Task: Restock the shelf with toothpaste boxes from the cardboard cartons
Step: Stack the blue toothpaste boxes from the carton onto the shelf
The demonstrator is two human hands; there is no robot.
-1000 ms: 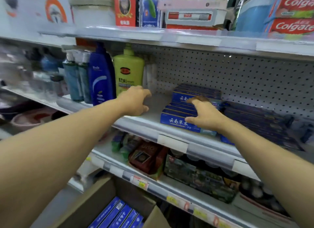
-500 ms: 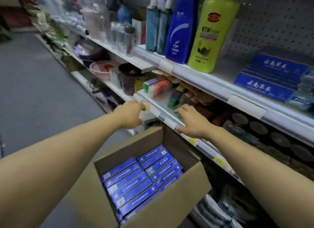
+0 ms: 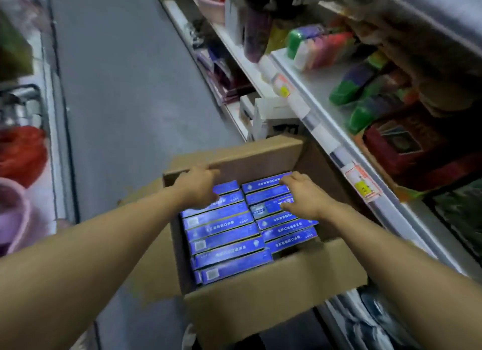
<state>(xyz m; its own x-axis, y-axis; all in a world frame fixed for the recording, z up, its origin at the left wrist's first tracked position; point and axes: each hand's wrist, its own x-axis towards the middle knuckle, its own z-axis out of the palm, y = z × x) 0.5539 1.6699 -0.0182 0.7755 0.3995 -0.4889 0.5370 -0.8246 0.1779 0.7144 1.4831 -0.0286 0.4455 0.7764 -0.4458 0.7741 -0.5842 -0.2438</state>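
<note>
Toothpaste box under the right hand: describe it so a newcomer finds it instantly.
Start at the open cardboard carton on the floor beside the shelf. Blue toothpaste boxes fill it in two columns. In the right column, third from the far end, lies the box beneath the right hand; alone there it sits slightly askew.

Soap bars (image 3: 319, 48), pink basins (image 3: 11, 216)

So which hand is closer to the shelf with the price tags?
The right hand. It is over the right column of boxes, on the shelf's side; the left hand is over the left column, farther away.
</note>
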